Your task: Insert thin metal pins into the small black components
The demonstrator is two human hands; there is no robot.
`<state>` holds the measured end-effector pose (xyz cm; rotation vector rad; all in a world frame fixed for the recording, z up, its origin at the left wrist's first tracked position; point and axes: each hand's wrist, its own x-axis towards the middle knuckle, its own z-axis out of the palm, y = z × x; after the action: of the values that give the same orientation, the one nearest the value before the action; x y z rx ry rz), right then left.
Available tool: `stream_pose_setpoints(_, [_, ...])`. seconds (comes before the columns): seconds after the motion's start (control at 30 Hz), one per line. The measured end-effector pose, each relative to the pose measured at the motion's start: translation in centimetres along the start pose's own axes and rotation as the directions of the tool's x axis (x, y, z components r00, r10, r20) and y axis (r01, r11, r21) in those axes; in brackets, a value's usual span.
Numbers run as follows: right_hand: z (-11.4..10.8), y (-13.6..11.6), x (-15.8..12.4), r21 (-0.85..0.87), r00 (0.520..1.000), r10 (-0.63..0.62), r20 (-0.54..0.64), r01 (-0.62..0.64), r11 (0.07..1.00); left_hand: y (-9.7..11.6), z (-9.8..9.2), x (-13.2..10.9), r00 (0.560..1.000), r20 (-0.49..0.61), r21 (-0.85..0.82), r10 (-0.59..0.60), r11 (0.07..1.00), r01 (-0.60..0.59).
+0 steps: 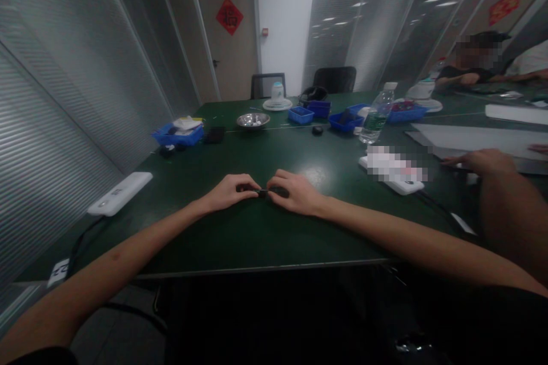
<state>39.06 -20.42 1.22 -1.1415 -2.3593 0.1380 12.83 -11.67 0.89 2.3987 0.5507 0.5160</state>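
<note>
Head view: two bare hands meet over the near half of a green table, around a small dark item. The item is located between the fingertips of both hands, near the middle of the frame. The left hand forms a narrow pinch, with thumb and fingers closed on the left end of the item. The right hand forms a similar narrow grip at the right end, fingers curled; whether the dark area inside this curl is part of the item or shadow cannot be determined. The item's exact type is too small to identify. On the left of the table lies a white device with a black cable; on the right lies a second white device, partly blurred out. A clear bottle with a white cap stands upright behind the second device. Along the far part of the table are a blue tray holding white and yellow material, a metal bowl containing small white pieces, and a small blue bin. At far right, a co-worker's hand rests near a pale flat panel.
</note>
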Motion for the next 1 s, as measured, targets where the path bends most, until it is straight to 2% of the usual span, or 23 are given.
stream_pose_setpoints(0.33, [0.1,0.4,-0.3,0.017,0.998,0.029,-0.049,-0.028,0.999,0.1,-0.1,0.1,0.999,-0.028,-0.008,-0.024,1.000,0.023])
stream_pose_setpoints(0.77, [0.0,-0.3,0.2,0.011,1.000,-0.012,0.027,0.011,1.000,-0.4,0.0,0.1,1.000,-0.008,0.002,-0.024,1.000,0.024])
stream_pose_setpoints(0.87, [0.4,0.2,0.3,0.001,0.999,0.040,-0.022,-0.040,0.999,-0.4,0.0,0.2,0.998,-0.027,-0.010,-0.057,0.998,0.057])
stream_pose_setpoints(1.0, [0.5,0.9,0.4,0.006,0.979,0.190,-0.077,-0.190,0.982,-0.7,-0.2,0.3,0.994,-0.049,-0.057,-0.097,0.994,0.094])
